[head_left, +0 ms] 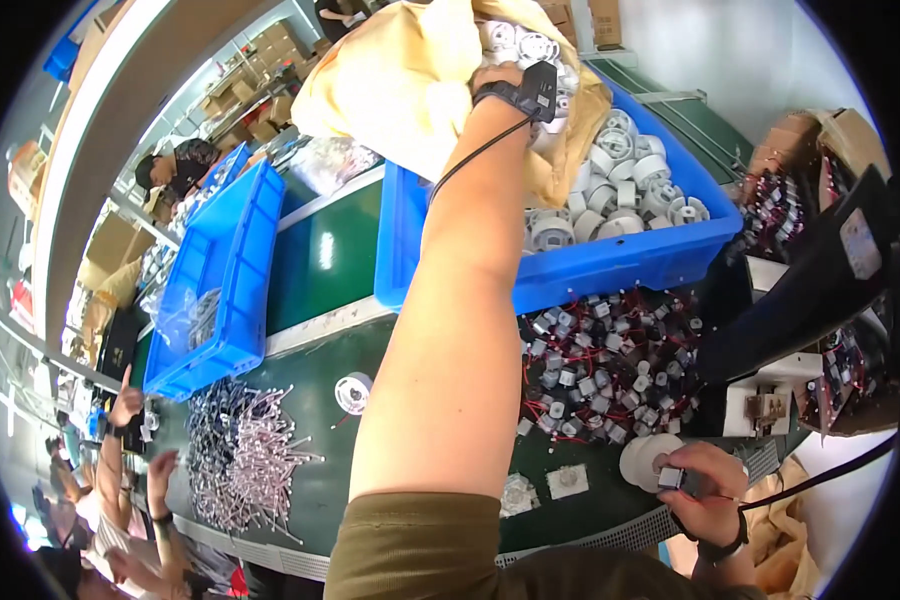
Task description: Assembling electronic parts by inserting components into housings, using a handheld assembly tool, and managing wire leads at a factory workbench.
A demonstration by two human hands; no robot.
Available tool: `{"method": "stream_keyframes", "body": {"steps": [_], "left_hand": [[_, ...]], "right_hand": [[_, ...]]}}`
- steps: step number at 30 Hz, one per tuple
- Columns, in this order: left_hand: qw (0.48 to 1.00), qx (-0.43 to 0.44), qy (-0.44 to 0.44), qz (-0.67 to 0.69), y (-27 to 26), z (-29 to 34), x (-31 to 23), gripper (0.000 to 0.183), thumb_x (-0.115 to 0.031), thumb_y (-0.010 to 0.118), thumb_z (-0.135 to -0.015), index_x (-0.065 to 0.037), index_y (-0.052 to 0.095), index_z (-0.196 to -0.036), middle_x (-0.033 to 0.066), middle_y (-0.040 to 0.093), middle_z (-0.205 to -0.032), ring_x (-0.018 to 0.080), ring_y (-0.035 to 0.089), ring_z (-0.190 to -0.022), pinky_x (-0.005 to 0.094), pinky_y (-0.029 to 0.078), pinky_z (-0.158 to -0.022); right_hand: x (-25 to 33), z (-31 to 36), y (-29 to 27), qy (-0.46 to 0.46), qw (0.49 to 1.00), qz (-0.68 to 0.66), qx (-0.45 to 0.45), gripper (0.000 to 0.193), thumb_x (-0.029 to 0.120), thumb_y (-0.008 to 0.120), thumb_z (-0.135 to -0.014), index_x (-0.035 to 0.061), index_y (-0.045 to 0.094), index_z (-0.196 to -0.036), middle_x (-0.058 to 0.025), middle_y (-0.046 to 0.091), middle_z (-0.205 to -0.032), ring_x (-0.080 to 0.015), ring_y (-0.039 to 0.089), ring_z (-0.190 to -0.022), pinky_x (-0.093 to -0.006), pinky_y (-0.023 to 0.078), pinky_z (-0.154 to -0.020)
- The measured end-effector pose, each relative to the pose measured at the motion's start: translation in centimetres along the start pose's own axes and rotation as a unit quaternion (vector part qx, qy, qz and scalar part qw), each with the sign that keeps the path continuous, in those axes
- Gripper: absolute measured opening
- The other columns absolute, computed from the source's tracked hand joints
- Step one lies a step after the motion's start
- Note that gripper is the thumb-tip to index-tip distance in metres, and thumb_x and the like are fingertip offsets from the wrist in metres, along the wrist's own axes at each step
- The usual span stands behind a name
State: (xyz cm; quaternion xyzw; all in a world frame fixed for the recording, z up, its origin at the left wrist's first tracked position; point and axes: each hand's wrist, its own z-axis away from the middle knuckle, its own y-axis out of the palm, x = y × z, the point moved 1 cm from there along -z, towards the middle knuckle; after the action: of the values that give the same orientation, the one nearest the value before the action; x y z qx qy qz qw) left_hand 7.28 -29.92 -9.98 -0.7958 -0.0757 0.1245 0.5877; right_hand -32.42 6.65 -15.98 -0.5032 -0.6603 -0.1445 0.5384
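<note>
Your right hand (712, 488) has thumb and fingers clamped on a small grey boxy part (673, 478), near the front edge of the green table (310, 395); a white round part (642, 460) sits just beside it, and I cannot tell whether you grip that too. Your left hand (498, 76) is in the mouth of the yellow bag (395, 95), its fingertips hidden, so whether they are apart or together I cannot tell. A loose hold could drop the boxy part over the edge; the cord (473, 158) at your left wrist could snag the bag, and a tug might spill white pieces (625, 175) over the blue tub's (620, 262) rim. Farther out, the heaped red-wired parts (610, 370) could tangle if dragged. I can read no brand: the pale label (860, 243) on the black column (795, 290) is too small
</note>
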Motion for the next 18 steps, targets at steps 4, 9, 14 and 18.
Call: {"method": "stream_keyframes", "body": {"steps": [4, 9, 14, 18], "left_hand": [[0.977, -0.138, 0.066, -0.151, -4.7, 3.0, 10.8, 0.052, -0.045, 0.05, -0.081, -0.007, 0.052, -0.116, 0.0236, 0.055, -0.116, 0.0365, 0.054, -0.11, 0.0441, 0.043, -0.093], [0.87, -0.424, 0.241, 0.067, -13.4, 17.3, -0.9, 0.043, -0.028, 0.069, -0.073, 0.007, 0.056, -0.094, 0.0223, 0.06, -0.086, 0.0364, 0.058, -0.085, 0.0399, 0.048, -0.076], [0.834, -0.434, 0.179, 0.289, -16.9, 32.9, -1.1, 0.046, -0.028, 0.072, -0.071, 0.006, 0.057, -0.097, 0.0198, 0.061, -0.082, 0.036, 0.06, -0.083, 0.0396, 0.049, -0.074], [0.872, -0.231, 0.203, 0.38, -12.8, 44.1, -4.4, 0.053, -0.017, 0.077, -0.068, 0.001, 0.055, -0.113, 0.0177, 0.059, -0.105, 0.0343, 0.056, -0.103, 0.0387, 0.045, -0.089]], "right_hand": [[1.8, -0.2, 2.4, -0.014, 0.995, -0.056, 0.082, 0.034, 0.011, 0.078, -0.064, 0.0009, 0.063, -0.093, -0.0121, 0.064, -0.086, -0.0247, 0.061, -0.08, -0.033, 0.047, -0.074], [0.9, 1.0, 1.0, -0.056, 0.998, -0.018, 0.028, 0.038, 0.001, 0.071, -0.066, -0.0011, 0.057, -0.101, -0.0135, 0.058, -0.099, -0.0233, 0.056, -0.093, -0.0331, 0.044, -0.083], [1.7, 3.7, 1.3, -0.024, 0.989, -0.136, -0.047, 0.042, -0.008, 0.068, -0.066, -0.0028, 0.055, -0.106, -0.0127, 0.058, -0.104, -0.0216, 0.056, -0.097, -0.0318, 0.044, -0.086], [0.9, 5.1, 0.1, -0.045, 0.98, -0.18, -0.066, 0.04, -0.015, 0.062, -0.067, -0.0016, 0.053, -0.103, -0.015, 0.055, -0.109, -0.0226, 0.055, -0.102, -0.0318, 0.043, -0.089]]}}
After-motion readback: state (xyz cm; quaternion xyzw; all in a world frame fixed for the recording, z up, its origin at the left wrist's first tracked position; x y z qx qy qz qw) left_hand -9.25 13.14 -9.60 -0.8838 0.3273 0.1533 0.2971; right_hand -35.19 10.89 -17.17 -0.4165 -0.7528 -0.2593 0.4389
